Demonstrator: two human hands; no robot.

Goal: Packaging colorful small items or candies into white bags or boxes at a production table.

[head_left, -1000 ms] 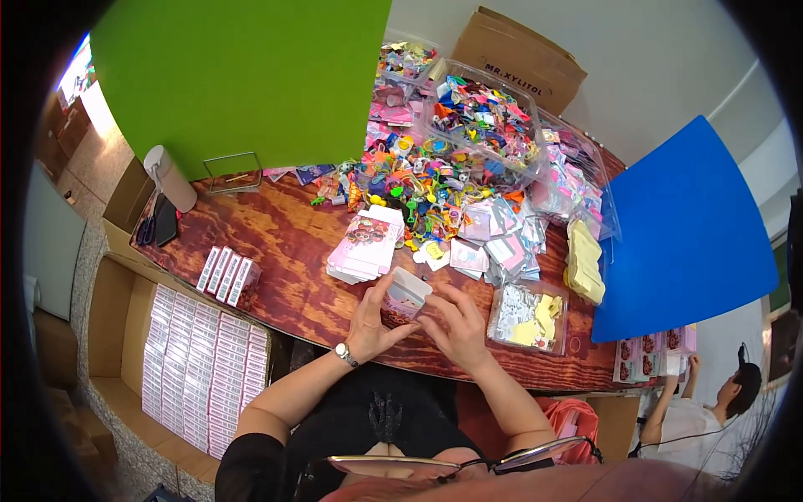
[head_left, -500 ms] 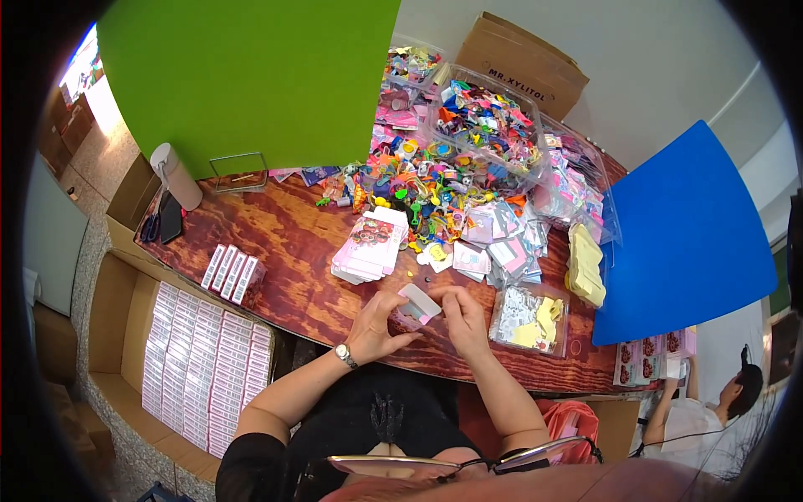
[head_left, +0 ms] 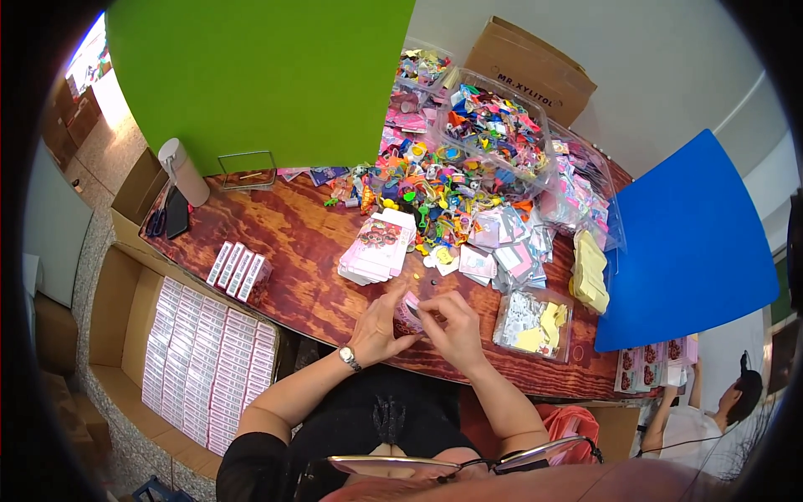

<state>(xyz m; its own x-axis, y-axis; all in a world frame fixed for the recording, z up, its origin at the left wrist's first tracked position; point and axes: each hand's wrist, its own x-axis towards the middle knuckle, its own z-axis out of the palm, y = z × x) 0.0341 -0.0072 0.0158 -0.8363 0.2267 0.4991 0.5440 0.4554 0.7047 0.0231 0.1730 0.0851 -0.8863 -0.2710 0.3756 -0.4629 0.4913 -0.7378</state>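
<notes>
A small pink printed carton (head_left: 407,316) stands close to the table's near edge, held between the thumb and fingers of my left hand (head_left: 378,328). My right hand (head_left: 452,329) is at the carton's top right side, its fingertips closed in a pinch. A small dark patch shows by those fingertips; whatever they grip is too small to name. Just beyond my hands lies a stack of flat pink cartons (head_left: 378,245). To the right of my right hand sits a clear tray (head_left: 499,333) with white and yellow pieces.
Colourful small plastic toys (head_left: 435,205) heap up behind, with pink and white packets (head_left: 510,255). Four-sided pink boxes (head_left: 240,270) stand left; a brown carton (head_left: 125,335) below holds rows of them. A green panel (head_left: 259,84) and blue panel (head_left: 690,251) flank the table. A co-worker (head_left: 703,410) is at right.
The carton's pale raised flap no longer stands out as it did. My right fingers have shifted down and inward to the carton's top. The whole view has shifted slightly.
</notes>
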